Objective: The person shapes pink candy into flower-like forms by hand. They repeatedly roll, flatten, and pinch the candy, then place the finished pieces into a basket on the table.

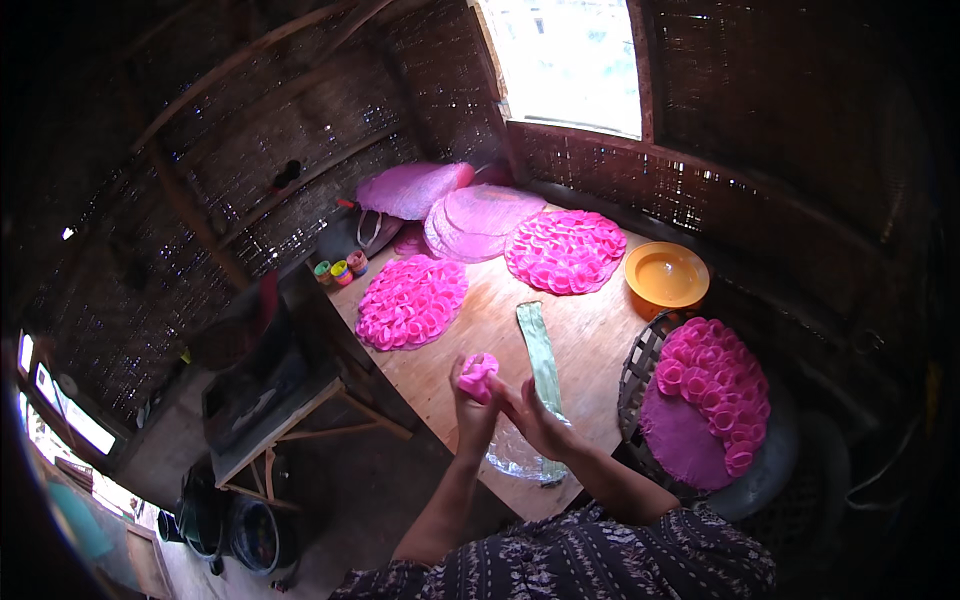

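A small pink dough piece (478, 376) is held above the near edge of a wooden table (590, 330), the fingers of the left hand (470, 405) being curled shut around it from below. The right hand (535, 415) is placed just beside it, fingertips touching the piece; whether its fingers are pinching or merely resting cannot be told. Beneath the hands a clear plastic sheet (515, 455) is spread, and a long green leaf strip (543, 365) is laid across the table from it. Farther back, two round trays filled with pink cup-shaped pieces (412, 302) (565, 250) are set apart from each other, with stacked pink discs (480, 218) behind them and an orange bowl (666, 276) to the right. On the person's right a woven basket (640, 375) is seen carrying a pink disc partly covered with more pink cups (712, 385).
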A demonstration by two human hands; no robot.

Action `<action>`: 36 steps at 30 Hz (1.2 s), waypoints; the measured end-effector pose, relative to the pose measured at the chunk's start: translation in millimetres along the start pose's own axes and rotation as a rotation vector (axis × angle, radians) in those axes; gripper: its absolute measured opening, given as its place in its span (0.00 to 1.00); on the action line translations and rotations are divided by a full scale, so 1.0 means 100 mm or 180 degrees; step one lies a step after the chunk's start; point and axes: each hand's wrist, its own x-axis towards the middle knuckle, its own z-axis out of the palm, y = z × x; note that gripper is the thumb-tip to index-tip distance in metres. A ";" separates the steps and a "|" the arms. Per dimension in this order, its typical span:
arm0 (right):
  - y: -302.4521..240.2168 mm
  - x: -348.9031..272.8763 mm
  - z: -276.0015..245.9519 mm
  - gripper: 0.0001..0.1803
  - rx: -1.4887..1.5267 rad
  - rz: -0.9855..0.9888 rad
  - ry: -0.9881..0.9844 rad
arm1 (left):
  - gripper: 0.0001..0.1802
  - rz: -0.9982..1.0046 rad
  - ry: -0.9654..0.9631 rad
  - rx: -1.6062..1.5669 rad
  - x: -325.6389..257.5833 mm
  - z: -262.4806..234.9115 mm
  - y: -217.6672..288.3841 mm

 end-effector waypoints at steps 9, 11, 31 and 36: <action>-0.23 -0.10 -0.16 0.17 -0.1935 -0.0904 0.0639 | 0.37 -0.1785 0.0191 -0.1868 -0.01 -0.25 0.43; -0.08 -0.10 -0.07 0.16 -0.1622 -0.0745 0.0637 | 0.38 -0.2127 -0.0055 -0.1032 -0.10 -0.22 0.43; 0.20 -0.13 -0.23 0.17 0.0527 0.0524 0.0375 | 0.20 -0.1340 0.0304 -0.1091 -0.32 -0.04 0.31; 0.07 -0.20 -0.19 0.17 -0.0739 -0.0041 0.0783 | 0.22 -0.1199 0.0380 -0.0316 -0.26 -0.12 0.25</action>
